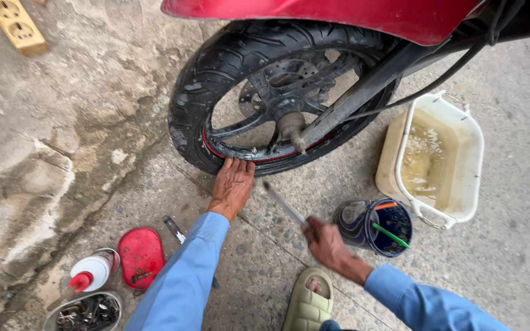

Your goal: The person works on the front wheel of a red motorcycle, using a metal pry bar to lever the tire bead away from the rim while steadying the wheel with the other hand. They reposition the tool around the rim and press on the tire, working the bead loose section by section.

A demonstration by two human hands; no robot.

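Clenched on a thin metal tool [284, 203], the right hand [326, 245] points it toward 11 o'clock, at the tire [216, 67]. Left hand [232, 184] lies flat and released, fingertips touching the tire's lower edge at the red-striped rim [259, 158]. At 3 o'clock of the right hand stands a dark bucket [372, 225], and beyond it a white tub [440, 159] of murky water. At 8 o'clock, on the concrete floor [62, 153], lie a red lid [141, 256] and a bottle [93, 271].

A white squeeze bottle [94, 270] with a red nozzle lies beside a flat red tin [140, 256].
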